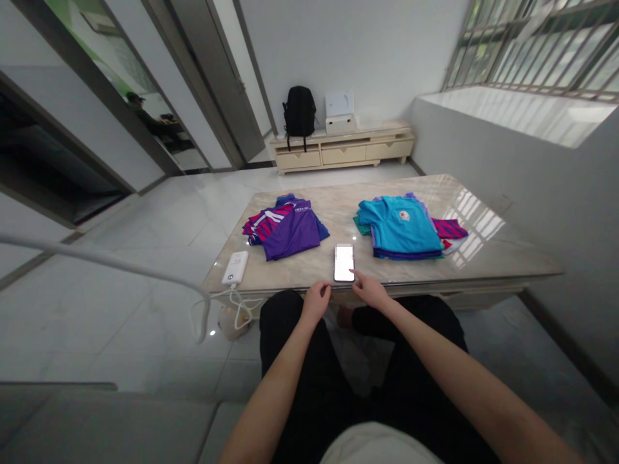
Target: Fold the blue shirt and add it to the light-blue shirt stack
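Observation:
A phone [344,264] with a bright white screen lies flat near the front edge of the marble-look table [338,219]. My right hand [371,291] is at its lower right corner, index finger stretched onto the screen and the other fingers bent; nothing is held. Just left of the phone, my left hand [317,300] rests by the table edge with its fingers curled together and nothing visible in them. Beyond, to the left, is a stack of folded shirts with a purple shirt [294,231] on top. A second stack on the right has a turquoise shirt [402,225] uppermost.
A white power bank [235,268] with a cable [236,303] sits at the table's left front corner. A black backpack [300,113] and a white box [340,122] stand on the low cabinet [343,153]. Through a doorway at left, a person [145,116] is visible.

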Motion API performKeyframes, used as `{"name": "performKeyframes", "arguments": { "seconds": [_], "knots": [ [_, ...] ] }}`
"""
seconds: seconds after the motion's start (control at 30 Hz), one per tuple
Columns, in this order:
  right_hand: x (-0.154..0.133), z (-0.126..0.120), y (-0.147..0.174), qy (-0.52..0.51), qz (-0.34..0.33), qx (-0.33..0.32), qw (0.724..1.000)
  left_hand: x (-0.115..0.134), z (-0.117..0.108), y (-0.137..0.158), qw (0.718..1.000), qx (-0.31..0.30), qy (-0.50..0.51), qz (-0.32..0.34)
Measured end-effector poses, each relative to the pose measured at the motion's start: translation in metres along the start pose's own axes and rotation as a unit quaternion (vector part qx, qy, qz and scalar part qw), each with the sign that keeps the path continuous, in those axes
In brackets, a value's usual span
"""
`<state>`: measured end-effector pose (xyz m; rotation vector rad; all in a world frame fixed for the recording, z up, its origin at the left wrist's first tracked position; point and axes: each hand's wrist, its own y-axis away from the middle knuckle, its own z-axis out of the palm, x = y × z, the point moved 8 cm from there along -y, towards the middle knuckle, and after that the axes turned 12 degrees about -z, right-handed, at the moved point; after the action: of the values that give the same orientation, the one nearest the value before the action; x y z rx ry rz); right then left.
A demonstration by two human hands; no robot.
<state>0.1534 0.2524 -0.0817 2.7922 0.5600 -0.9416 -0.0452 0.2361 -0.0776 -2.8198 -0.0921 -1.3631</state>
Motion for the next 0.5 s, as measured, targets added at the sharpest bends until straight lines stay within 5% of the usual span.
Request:
{"name": "performKeyframes", "arguments": {
  "seconds": [0.5],
  "knots": [
    [0.0073,0.0033,-0.0061,0.007,0.003,0.015,1.000,0.0011,0.0005,0.0008,1.000,-0.007,-0.005,-0.009]
  ]
}}
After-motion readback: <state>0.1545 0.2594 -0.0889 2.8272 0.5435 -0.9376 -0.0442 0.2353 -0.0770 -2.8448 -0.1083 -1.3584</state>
